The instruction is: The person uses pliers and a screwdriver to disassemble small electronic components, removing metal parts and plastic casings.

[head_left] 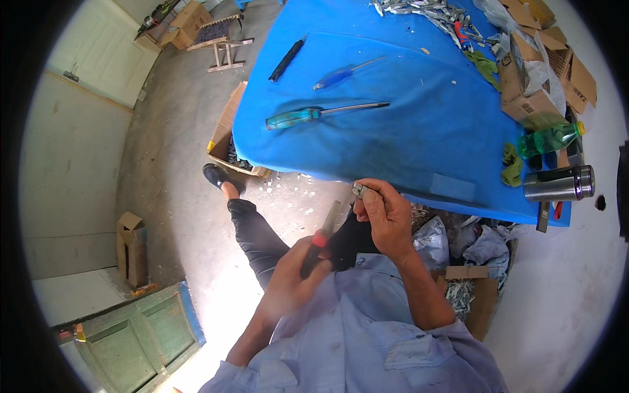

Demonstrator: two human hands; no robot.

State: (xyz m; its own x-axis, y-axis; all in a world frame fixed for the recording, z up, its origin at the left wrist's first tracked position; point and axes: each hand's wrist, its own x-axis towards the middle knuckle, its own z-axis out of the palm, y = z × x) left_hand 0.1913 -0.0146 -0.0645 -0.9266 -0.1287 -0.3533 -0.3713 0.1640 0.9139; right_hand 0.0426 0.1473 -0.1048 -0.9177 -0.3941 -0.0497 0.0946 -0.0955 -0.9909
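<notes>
My left hand (291, 270) is closed round the dark handle of a flat-bladed hand tool (327, 223), perhaps a file. A red collar joins its handle to the grey blade, which points up toward the table edge. Between the thumb and fingers of my right hand (389, 221) is a small grey metal piece (358, 189), just right of the blade tip and apart from it. Its exact kind is too small to tell. On the blue-covered table (419, 137) lie a teal-handled screwdriver (295, 118), a blue-handled screwdriver (337, 79) and a slim black tool (286, 61).
A heap of metal parts (426, 9) covers the table's far side. A green bottle (550, 139) and a steel flask (559, 183) lie at the right. Cardboard boxes (226, 134) stand on the floor, one holding metal scraps (460, 298) beside my right arm.
</notes>
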